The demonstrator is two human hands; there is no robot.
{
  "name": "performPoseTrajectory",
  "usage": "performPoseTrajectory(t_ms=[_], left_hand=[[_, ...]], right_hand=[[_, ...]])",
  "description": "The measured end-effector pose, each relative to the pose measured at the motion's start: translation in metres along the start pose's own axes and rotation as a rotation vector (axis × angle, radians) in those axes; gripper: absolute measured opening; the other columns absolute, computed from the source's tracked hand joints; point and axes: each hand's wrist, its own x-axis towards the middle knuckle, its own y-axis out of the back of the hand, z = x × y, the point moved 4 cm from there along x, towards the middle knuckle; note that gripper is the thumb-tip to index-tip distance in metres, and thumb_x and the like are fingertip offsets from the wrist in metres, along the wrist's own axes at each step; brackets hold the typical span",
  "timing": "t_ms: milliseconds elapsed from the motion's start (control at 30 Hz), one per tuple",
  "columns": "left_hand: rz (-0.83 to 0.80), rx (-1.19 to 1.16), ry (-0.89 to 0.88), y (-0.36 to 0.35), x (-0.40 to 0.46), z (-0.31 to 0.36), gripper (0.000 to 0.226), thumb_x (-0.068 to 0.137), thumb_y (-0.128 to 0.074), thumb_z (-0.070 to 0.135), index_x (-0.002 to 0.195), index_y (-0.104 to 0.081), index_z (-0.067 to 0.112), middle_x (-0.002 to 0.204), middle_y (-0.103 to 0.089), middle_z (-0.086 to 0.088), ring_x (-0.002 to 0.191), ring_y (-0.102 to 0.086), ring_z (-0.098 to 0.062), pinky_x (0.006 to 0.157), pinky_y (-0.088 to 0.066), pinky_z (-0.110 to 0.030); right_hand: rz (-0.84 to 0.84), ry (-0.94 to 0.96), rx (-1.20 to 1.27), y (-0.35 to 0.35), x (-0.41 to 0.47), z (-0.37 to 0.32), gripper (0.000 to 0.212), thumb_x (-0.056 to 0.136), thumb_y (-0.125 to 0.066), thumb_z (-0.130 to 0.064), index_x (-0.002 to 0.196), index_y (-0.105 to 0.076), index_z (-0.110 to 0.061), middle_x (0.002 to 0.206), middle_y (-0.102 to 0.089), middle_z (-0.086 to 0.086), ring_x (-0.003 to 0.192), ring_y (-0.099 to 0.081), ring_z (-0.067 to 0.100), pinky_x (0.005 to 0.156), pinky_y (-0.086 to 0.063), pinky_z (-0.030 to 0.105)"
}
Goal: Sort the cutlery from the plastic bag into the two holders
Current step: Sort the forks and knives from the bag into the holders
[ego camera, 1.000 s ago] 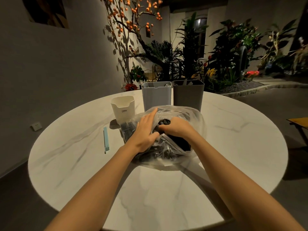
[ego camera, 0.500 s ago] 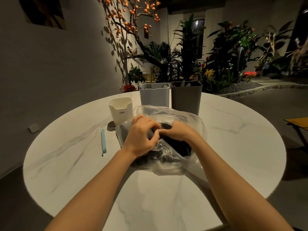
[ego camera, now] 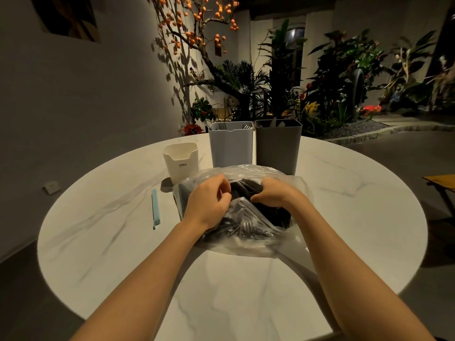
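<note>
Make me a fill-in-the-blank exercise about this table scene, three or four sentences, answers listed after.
1. Both hands, left hand and right hand, work at the clear plastic ____.
2. The dark grey holder stands directly ____ of the light grey holder.
3. The white cup bears the letters ____.
4. The thin strip lying on the table is light ____.

Missing words: bag; right; CRBW; blue

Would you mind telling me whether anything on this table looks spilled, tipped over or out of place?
Nothing stands out. The light grey holder, dark grey holder and white cup stand upright; both hands work at the plastic bag, and a blue stick lies flat left of it.
</note>
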Motion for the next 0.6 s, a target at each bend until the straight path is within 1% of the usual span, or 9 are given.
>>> performPoseTrajectory(t_ms=[67,100,167,233,267,300,400,500,600], left_hand=[[-0.049,0.023,-0.029,-0.001,0.0,0.003,0.009,0.085,-0.055,0.013,0.083,-0.059,0.021,0.086,-0.06,0.004,0.075,-0.049,-0.009,0.066,-0.039,-0.022],[-0.072,0.022,-0.05,-0.001,0.0,0.005,0.008,0.083,-0.054,0.016,0.083,-0.061,0.021,0.086,-0.061,0.004,0.079,-0.05,-0.009,0.068,-0.039,-0.022],[-0.114,0.017,-0.084,-0.002,-0.002,0.008,0.018,0.079,-0.05,0.023,0.084,-0.066,0.018,0.086,-0.063,0.004,0.083,-0.052,-0.011,0.074,-0.043,-0.024],[-0.136,0.016,-0.104,-0.002,-0.002,0.01,0.022,0.078,-0.049,0.026,0.083,-0.069,0.016,0.084,-0.064,0.004,0.084,-0.054,-0.011,0.077,-0.046,-0.027],[-0.138,0.015,-0.108,-0.001,-0.002,0.011,0.021,0.078,-0.05,0.026,0.081,-0.068,0.016,0.083,-0.064,0.004,0.083,-0.054,-0.012,0.077,-0.047,-0.029],[-0.134,0.012,-0.11,-0.001,-0.002,0.011,0.019,0.079,-0.05,0.025,0.08,-0.068,0.017,0.082,-0.064,0.004,0.082,-0.054,-0.011,0.076,-0.048,-0.03],[-0.1,0.001,-0.096,-0.002,0.0,0.009,0.014,0.086,-0.053,0.015,0.082,-0.066,0.017,0.083,-0.065,0.003,0.08,-0.055,-0.012,0.074,-0.049,-0.032],[-0.045,-0.009,-0.058,-0.003,0.0,0.008,0.015,0.091,-0.053,0.01,0.089,-0.067,0.016,0.088,-0.065,0.002,0.08,-0.058,-0.012,0.076,-0.053,-0.033],[0.023,-0.009,-0.081,0.001,-0.001,0.013,0.014,0.092,-0.053,0.011,0.092,-0.067,0.014,0.091,-0.066,0.001,0.082,-0.058,-0.012,0.077,-0.054,-0.031]], right_hand=[[0.017,-0.013,0.009,0.0,0.002,0.0,0.02,0.094,-0.055,-0.027,0.099,-0.055,-0.008,0.094,-0.053,0.008,0.083,-0.053,0.022,0.052,-0.04,0.022],[0.025,-0.022,0.009,0.0,0.003,0.0,0.023,0.093,-0.055,-0.031,0.096,-0.054,-0.009,0.095,-0.055,0.008,0.084,-0.054,0.022,0.057,-0.042,0.024],[0.027,-0.05,-0.037,-0.002,0.004,-0.003,0.043,0.09,-0.054,-0.052,0.1,-0.056,-0.01,0.098,-0.055,0.006,0.088,-0.053,0.022,0.069,-0.042,0.027],[0.033,-0.099,-0.119,-0.005,0.004,-0.006,0.068,0.082,-0.049,-0.072,0.11,-0.057,-0.01,0.103,-0.055,0.004,0.093,-0.052,0.021,0.074,-0.042,0.029],[0.043,-0.118,-0.154,-0.006,0.005,-0.008,0.073,0.08,-0.047,-0.076,0.111,-0.057,-0.011,0.104,-0.056,0.004,0.094,-0.053,0.021,0.076,-0.042,0.03],[0.054,-0.129,-0.174,-0.007,0.007,-0.009,0.072,0.08,-0.046,-0.077,0.107,-0.057,-0.011,0.102,-0.057,0.003,0.094,-0.053,0.021,0.076,-0.042,0.031],[0.058,-0.115,-0.181,-0.009,0.011,-0.008,0.053,0.088,-0.048,-0.066,0.092,-0.053,-0.013,0.094,-0.056,0.003,0.09,-0.053,0.021,0.078,-0.043,0.032],[0.018,-0.083,-0.15,-0.004,0.008,-0.007,0.036,0.094,-0.054,-0.047,0.095,-0.053,-0.011,0.095,-0.054,0.005,0.09,-0.053,0.022,0.076,-0.044,0.032],[-0.007,-0.067,-0.143,0.0,0.007,-0.008,0.029,0.096,-0.054,-0.039,0.097,-0.054,-0.009,0.089,-0.054,0.005,0.083,-0.054,0.022,0.072,-0.045,0.031]])
